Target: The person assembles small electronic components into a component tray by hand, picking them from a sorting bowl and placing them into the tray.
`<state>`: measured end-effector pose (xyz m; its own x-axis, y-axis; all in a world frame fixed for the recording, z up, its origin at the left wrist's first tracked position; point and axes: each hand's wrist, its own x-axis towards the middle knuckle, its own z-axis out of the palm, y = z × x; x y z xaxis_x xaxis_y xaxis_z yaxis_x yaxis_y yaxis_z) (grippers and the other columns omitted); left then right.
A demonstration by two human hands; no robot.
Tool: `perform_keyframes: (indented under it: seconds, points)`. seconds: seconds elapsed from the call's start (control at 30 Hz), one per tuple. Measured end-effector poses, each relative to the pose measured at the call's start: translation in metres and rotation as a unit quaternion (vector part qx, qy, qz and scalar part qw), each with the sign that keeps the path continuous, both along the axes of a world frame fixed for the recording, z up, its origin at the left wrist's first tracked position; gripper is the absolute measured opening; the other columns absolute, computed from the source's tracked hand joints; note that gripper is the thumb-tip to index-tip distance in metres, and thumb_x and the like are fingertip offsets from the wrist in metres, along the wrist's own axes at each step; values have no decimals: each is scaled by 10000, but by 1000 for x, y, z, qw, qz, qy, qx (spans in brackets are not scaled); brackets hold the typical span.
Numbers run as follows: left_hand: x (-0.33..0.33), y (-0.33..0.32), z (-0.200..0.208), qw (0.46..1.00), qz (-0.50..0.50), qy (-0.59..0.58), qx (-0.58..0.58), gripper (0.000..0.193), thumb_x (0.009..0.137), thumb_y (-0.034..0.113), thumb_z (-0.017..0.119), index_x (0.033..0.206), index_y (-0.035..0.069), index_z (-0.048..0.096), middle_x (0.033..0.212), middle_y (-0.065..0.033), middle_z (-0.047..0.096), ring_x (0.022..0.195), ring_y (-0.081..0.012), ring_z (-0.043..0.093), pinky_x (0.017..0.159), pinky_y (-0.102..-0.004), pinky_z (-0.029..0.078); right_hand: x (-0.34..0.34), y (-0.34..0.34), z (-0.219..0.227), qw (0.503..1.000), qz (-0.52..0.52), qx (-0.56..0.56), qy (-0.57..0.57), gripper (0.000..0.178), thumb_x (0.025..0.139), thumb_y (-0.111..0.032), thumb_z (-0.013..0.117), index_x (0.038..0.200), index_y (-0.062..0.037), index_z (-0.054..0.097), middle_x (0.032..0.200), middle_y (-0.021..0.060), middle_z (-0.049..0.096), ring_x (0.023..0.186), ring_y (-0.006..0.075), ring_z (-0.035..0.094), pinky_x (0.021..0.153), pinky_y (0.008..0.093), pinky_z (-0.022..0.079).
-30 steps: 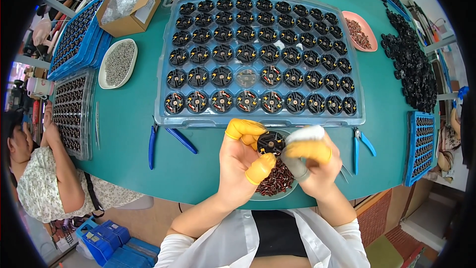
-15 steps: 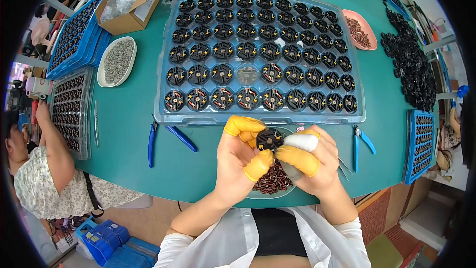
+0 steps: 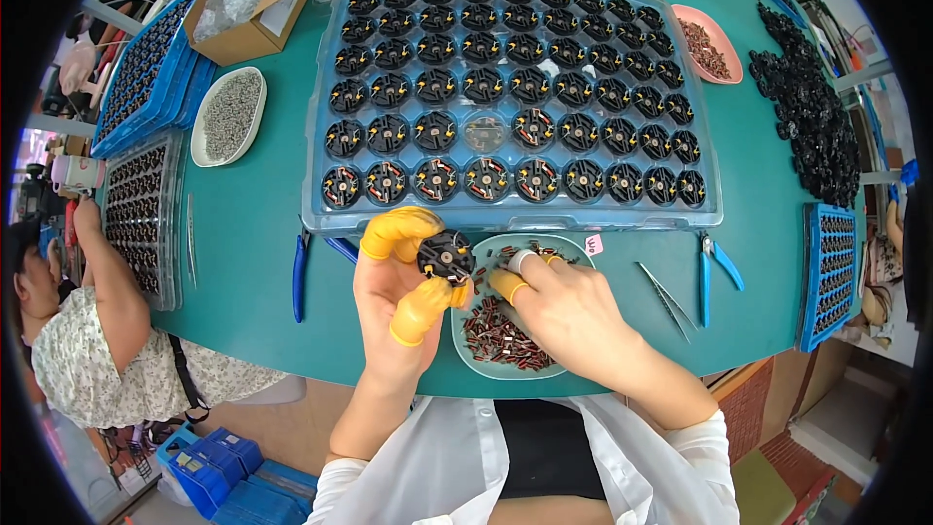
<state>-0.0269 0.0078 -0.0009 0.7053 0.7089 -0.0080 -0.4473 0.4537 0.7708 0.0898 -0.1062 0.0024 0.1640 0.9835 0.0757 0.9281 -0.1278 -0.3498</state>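
My left hand [image 3: 389,297], with yellow finger cots, grips a round black plastic part [image 3: 445,255] between thumb and fingers. The part has a brown centre and small metal and yellow details, and it is held up left of a pale green bowl [image 3: 476,366]. Small dark red cylindrical pieces [image 3: 501,340] fill much of that bowl. My right hand [image 3: 573,316] reaches into it, with yellow and white cots on bent fingers down among the pieces. Its fingertips are partly hidden, so any piece between them cannot be made out. Behind, a clear-and-blue tray [image 3: 505,218] carries rows of similar round parts, with one pocket vacant.
Tweezers [image 3: 666,299] and light-blue cutters [image 3: 707,282] lie right of the bowl; dark-blue cutters [image 3: 299,277] lie left. A white bowl [image 3: 202,148], a cardboard box [image 3: 238,44], a pink bowl [image 3: 736,53] and heaped black parts [image 3: 807,117] stand farther out. A co-worker [image 3: 92,331] sits at left.
My hands have separated. The left one moved leftward with the round part, while the right one let go of it and dropped into the bowl of red pieces.
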Motion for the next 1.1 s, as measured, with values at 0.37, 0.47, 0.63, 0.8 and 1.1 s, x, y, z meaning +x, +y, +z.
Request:
perform_keyframes:
  seconds: [0.37, 0.47, 0.63, 0.8, 1.1]
  points:
    - [1, -1, -5, 998, 13, 36, 44, 512, 599, 34, 690, 1053, -6, 458, 1056, -86, 443, 965, -163, 441, 864, -289, 326, 20, -10, 14, 772, -65, 85, 627, 179, 617, 86, 617, 741, -11, 533, 837, 62, 485, 782, 152, 478, 655, 265, 409]
    - [5, -5, 0, 990, -2, 67, 122, 541, 631, 151, 677, 1084, -40, 451, 928, -71, 481, 709, -117, 467, 572, -256, 390, 27, -13, 15, 645, -82, 97, 754, 143, 692, 21, 586, 809, -6, 509, 803, 73, 492, 715, 138, 493, 626, 263, 427]
    - [5, -8, 4, 989, -22, 75, 123, 558, 644, 179, 665, 1097, -54, 439, 875, -73, 493, 689, -117, 462, 574, -265, 384, 24, -14, 20, 569, -148, 113, 801, 140, 709, 5, 556, 839, 0, 505, 772, 82, 535, 627, 147, 536, 580, 283, 472]
    - [0, -5, 0, 996, -37, 48, 72, 497, 656, 80, 634, 1098, -56, 452, 1096, -121, 470, 1024, -193, 433, 896, -311, 310, 25, -15, 17, 613, -115, 138, 770, 159, 634, 83, 578, 759, 0, 526, 774, 94, 567, 667, 173, 572, 609, 285, 478]
    - [6, 0, -3, 976, -167, -7, 141, 474, 678, 115, 616, 1090, -52, 453, 1067, -108, 478, 971, -175, 456, 862, -294, 339, 23, -17, 19, 667, -122, 203, 706, 225, 636, 119, 598, 834, 27, 545, 821, 105, 586, 762, 174, 585, 691, 294, 486]
